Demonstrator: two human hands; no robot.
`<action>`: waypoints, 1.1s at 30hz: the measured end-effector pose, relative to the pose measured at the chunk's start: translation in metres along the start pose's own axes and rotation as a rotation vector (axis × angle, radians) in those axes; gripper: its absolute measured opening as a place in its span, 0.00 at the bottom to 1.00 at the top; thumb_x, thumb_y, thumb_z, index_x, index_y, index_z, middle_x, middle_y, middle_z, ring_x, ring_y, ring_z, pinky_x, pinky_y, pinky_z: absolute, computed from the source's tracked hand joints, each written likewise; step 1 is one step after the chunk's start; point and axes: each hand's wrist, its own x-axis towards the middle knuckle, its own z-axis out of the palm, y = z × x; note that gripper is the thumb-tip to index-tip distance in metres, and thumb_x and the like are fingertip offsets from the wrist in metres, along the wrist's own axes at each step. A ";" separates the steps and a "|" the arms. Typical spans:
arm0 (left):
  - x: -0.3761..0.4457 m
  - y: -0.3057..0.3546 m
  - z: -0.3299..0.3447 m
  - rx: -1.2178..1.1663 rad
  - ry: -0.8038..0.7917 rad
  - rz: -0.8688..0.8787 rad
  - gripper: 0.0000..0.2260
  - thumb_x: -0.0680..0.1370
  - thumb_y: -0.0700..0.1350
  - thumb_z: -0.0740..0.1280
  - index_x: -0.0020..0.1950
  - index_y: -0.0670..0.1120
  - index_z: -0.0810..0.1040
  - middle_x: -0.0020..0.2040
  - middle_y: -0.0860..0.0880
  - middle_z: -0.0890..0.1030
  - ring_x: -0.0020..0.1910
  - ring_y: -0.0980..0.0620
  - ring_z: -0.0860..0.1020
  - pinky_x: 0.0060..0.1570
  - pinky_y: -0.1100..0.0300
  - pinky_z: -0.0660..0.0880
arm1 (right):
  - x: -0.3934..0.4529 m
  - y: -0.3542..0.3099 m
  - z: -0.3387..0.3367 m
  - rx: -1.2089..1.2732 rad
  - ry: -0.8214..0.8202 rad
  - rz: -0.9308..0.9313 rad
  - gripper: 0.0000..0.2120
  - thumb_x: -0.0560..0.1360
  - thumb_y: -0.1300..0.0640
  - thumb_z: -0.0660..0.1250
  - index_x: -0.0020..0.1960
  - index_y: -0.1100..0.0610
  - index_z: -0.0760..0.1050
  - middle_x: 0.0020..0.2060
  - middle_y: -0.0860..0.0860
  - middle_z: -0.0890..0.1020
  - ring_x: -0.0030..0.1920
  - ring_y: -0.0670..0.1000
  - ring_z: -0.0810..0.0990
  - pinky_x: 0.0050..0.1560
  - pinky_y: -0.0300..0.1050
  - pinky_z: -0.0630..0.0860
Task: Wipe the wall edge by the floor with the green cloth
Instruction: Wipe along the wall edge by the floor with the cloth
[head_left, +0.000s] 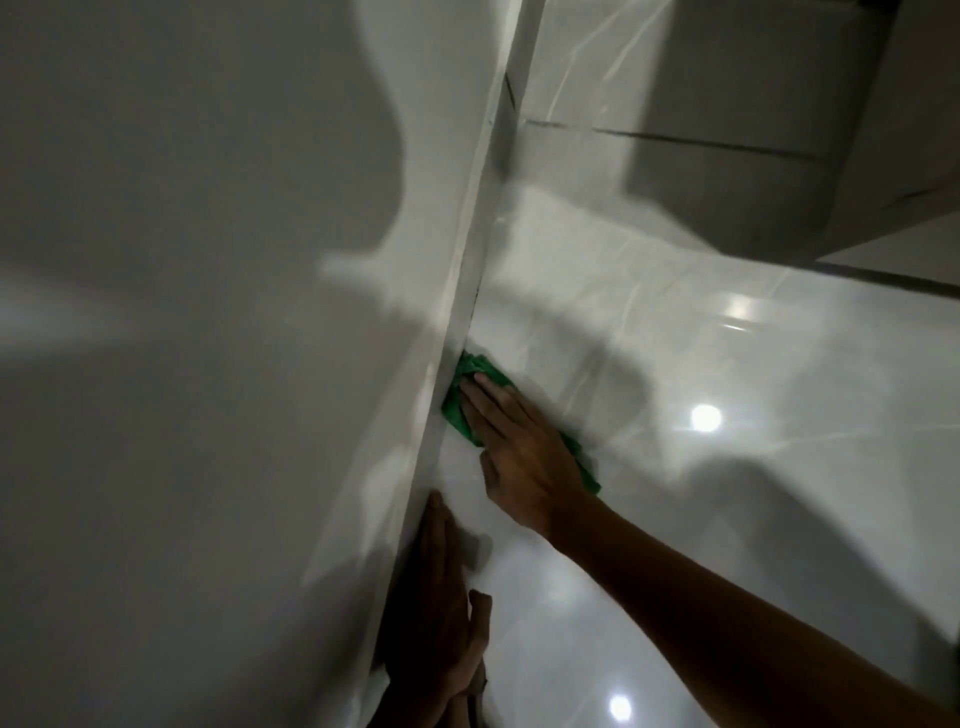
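1. One green cloth (470, 397) is seen, bunched at the foot of the wall (208, 312), touching the wall edge (457, 332) where it meets the glossy floor (727, 467); it sits slightly toward 12 o'clock of the picture's middle.
2. The right hand (519, 452) is laid flat and open on the cloth, fingers extended toward 11 o'clock, pressing rather than gripping it. This is judged to be so that the cloth can be pushed into the seam and slid along it.
3. The left hand (441, 597) is spread open, empty, against the base of the wall at 6 o'clock, apparently as a brace for a low, leaning posture.
4. Counted: two hands, one cloth, one wall edge being worked.
5. The stretch of edge toward 12 o'clock, beyond the cloth, is judged to be yet to be wiped.
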 end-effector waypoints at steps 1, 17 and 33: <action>0.002 -0.001 0.002 -0.020 0.012 0.001 0.50 0.75 0.56 0.66 0.90 0.48 0.42 0.92 0.51 0.43 0.89 0.57 0.43 0.85 0.65 0.35 | 0.000 -0.002 0.004 0.028 0.018 0.030 0.33 0.80 0.55 0.63 0.84 0.61 0.64 0.85 0.57 0.67 0.87 0.57 0.61 0.88 0.59 0.58; -0.012 -0.028 0.026 0.065 0.054 0.107 0.31 0.79 0.51 0.59 0.75 0.32 0.78 0.76 0.32 0.79 0.77 0.34 0.76 0.79 0.48 0.63 | -0.010 -0.076 0.029 0.256 0.129 0.437 0.34 0.81 0.48 0.63 0.84 0.59 0.63 0.87 0.55 0.62 0.89 0.55 0.53 0.89 0.59 0.51; -0.012 -0.022 0.002 -0.186 0.048 0.086 0.41 0.82 0.50 0.63 0.91 0.52 0.44 0.92 0.54 0.47 0.91 0.52 0.51 0.88 0.48 0.58 | -0.010 -0.075 0.019 0.267 0.094 0.373 0.36 0.77 0.66 0.71 0.83 0.61 0.65 0.87 0.57 0.61 0.89 0.59 0.53 0.89 0.61 0.49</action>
